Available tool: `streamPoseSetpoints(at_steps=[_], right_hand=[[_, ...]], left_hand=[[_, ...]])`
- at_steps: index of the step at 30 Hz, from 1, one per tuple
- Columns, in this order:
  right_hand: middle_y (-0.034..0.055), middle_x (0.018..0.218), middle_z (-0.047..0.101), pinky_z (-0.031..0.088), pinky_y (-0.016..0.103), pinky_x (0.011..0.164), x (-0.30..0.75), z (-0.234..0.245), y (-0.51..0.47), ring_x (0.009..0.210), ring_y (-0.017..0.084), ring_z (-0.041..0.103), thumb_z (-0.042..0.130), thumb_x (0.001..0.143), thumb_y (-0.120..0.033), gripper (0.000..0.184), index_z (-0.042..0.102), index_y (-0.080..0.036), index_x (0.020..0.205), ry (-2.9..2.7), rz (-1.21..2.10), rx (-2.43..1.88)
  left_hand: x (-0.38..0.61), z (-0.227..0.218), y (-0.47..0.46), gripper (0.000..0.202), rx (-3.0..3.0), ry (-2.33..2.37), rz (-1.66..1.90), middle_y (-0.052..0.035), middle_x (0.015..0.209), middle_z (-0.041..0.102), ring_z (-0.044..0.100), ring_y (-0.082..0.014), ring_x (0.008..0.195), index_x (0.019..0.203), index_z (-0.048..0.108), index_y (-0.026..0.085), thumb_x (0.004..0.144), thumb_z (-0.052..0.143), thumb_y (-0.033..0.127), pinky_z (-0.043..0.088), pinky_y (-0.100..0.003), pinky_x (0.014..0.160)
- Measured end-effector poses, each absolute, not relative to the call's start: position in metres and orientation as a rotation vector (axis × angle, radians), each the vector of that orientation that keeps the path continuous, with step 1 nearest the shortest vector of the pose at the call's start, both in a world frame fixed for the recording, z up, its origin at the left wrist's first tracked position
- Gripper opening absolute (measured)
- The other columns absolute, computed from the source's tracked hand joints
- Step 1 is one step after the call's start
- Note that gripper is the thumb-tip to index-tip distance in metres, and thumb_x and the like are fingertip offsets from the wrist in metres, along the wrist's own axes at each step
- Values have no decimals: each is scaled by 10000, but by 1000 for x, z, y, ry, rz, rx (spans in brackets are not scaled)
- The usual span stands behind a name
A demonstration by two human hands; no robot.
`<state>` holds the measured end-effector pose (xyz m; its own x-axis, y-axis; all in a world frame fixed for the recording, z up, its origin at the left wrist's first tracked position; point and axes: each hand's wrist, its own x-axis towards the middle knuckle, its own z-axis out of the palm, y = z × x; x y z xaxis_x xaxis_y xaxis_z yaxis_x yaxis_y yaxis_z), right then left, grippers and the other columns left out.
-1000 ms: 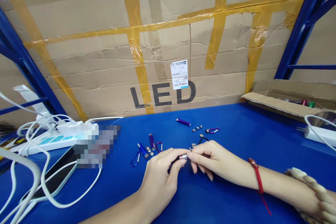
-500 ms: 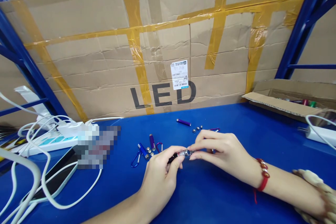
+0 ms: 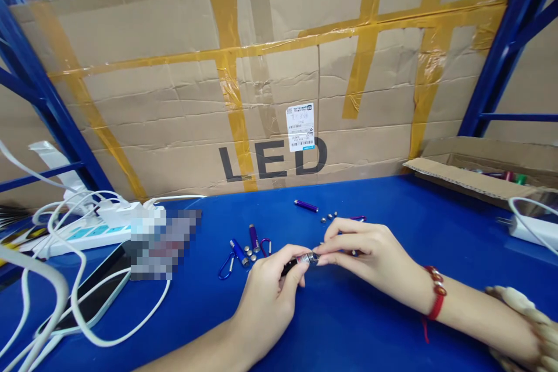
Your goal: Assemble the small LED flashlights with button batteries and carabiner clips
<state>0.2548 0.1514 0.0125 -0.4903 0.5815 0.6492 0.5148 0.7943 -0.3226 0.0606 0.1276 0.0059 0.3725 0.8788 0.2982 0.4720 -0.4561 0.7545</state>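
Note:
My left hand (image 3: 269, 290) is closed around a small black mini flashlight (image 3: 288, 268) with a pale label and a silver end pointing right. At that silver end the thumb and fingertips of my right hand (image 3: 370, 249) are pinched together; whatever small part lies between them is mostly hidden. Left of my hands lie a blue mini flashlight (image 3: 239, 252) with a blue carabiner (image 3: 225, 267), a purple one (image 3: 254, 238) with a dark carabiner (image 3: 266, 245), and several button cells (image 3: 248, 249). Beyond my right hand are a purple tube (image 3: 306, 206), more button cells (image 3: 330, 217) and a reddish carabiner (image 3: 359, 218).
A white power strip (image 3: 93, 236) with tangled cables and a phone (image 3: 98, 290) occupy the left side. An open cardboard box (image 3: 462, 177) holding coloured tubes stands at the right, near a white adapter (image 3: 534, 229). A large taped cardboard sheet (image 3: 174, 110) closes off the back.
The view has shifted slightly. Both hands keep nearly the same pose at the black mini flashlight, with the right fingertips still at its silver end.

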Motion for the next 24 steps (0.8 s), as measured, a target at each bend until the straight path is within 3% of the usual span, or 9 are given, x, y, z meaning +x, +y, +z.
streamPoseSetpoints(at_steps=[13,24], right_hand=[[30,657,629,365,215,493,252,22,154,548,102,499,655,703,-541,365,736,-188,664,-2111,475,-994],[10,612,559,330,198,415,248,22,152,452,57,421,737,638,-475,322,726,-153,622,-2005,748,-1021]], left_hand=[[61,5,128,245,2128,1123,886,20,639,558,507,-117,552,990,623,184,905,398,229,357,-192,524],[58,2,126,234,2183,1082,881,32,637,552,503,-109,549,957,616,200,908,388,216,352,-191,549]])
